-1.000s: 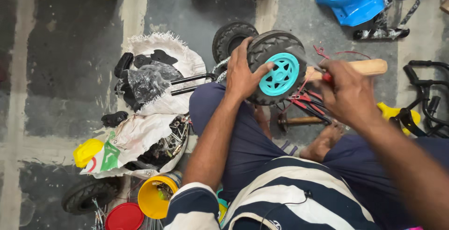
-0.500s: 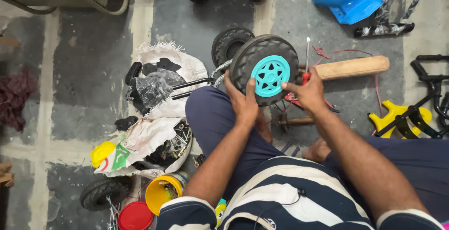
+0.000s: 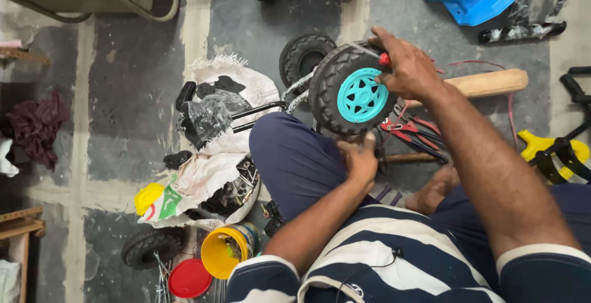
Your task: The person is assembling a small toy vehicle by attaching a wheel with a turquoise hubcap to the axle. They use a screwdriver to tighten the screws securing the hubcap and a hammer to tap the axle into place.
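At the far left I see a red lid [image 3: 189,278] and a yellow container [image 3: 226,252] on the floor, beside a white sack [image 3: 212,167] of dark parts. My left hand [image 3: 359,160] sits under the black wheel with a teal hub [image 3: 351,88], fingers curled at its lower edge; I can't tell if it grips. The wheel rests above my lap. My right hand [image 3: 409,68] is closed on a red-handled tool [image 3: 383,58] at the wheel's upper rim. A wooden handle [image 3: 489,83] lies just behind.
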